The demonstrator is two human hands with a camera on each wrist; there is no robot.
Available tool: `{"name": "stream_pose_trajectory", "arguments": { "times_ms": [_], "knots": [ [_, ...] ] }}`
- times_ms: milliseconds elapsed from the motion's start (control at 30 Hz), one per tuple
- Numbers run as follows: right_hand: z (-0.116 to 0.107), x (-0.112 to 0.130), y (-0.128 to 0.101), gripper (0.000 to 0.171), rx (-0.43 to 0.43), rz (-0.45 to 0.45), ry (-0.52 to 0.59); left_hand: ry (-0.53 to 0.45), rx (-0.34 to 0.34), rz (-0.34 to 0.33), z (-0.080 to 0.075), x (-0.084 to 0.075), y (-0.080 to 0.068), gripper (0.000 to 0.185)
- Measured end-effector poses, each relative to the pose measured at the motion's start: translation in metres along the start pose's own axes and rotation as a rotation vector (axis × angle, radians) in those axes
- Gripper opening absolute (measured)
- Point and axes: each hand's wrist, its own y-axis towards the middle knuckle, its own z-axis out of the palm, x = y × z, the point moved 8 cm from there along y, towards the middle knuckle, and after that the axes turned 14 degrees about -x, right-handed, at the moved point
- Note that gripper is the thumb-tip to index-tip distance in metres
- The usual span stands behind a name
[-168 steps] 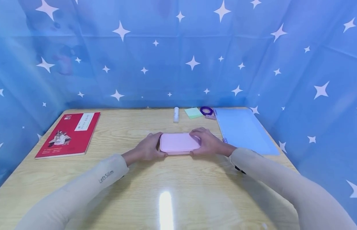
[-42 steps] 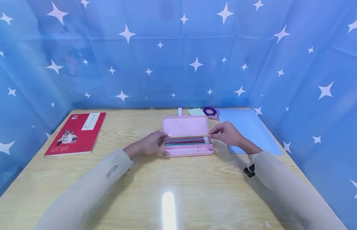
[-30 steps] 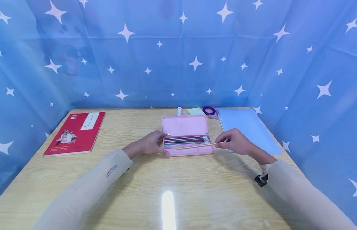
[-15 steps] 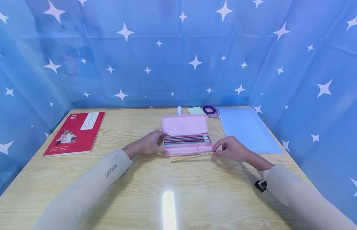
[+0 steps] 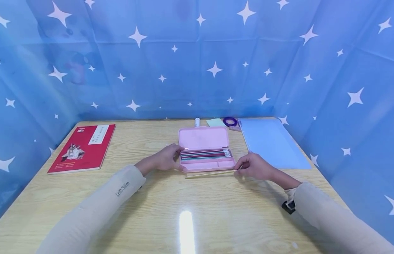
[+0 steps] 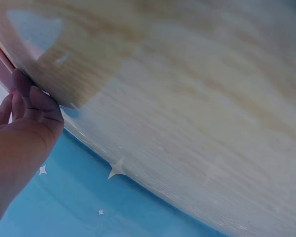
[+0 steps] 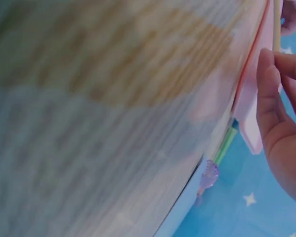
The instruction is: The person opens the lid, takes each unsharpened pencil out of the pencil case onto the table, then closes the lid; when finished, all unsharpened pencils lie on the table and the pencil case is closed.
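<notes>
A pink pencil case (image 5: 227, 164) stands on the wooden table with its lid (image 5: 203, 137) tipped back. Several dark-striped pencils (image 5: 203, 154) with white eraser ends lie in its rear compartment. My left hand (image 5: 165, 157) holds the case's left end, thumb at the front corner and fingers toward the hinge. Between thumb and fingers, my right hand (image 5: 255, 167) pinches the right end of a thin yellowish pencil (image 5: 208, 174), which lies along the front of the case, close over the table. That pencil (image 7: 277, 29) also shows beyond the fingertips in the right wrist view.
A red book (image 5: 82, 148) lies at the left. Behind the case are a white glue stick (image 5: 197, 122), pale green sticky notes (image 5: 215, 122), a purple tape roll (image 5: 230, 121) and a small eraser-like block (image 5: 235, 128). A blue spiral notebook (image 5: 273, 141) lies at the right.
The case, closed between both hands at first, now has its lid up. My right hand has lifted the yellowish pencil out and brought it toward me, to the front. The left hand stays on the case.
</notes>
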Motion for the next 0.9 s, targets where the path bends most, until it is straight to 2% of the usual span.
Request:
{"name": "stream_pose_trajectory", "arguments": {
  "times_ms": [200,433,900],
  "knots": [
    [-0.001,-0.002,0.002,0.005,-0.013,-0.002,-0.014,-0.024,0.002,0.004,-0.001,-0.002,0.000,0.101],
    [0.002,-0.015,0.000,0.007,0.021,0.073,-0.001,-0.027,0.007,-0.005,0.000,-0.001,-0.001,0.103],
    [0.004,-0.020,0.004,0.004,0.016,0.041,0.004,-0.023,-0.005,0.007,-0.001,-0.003,-0.004,0.102]
  ]
}}
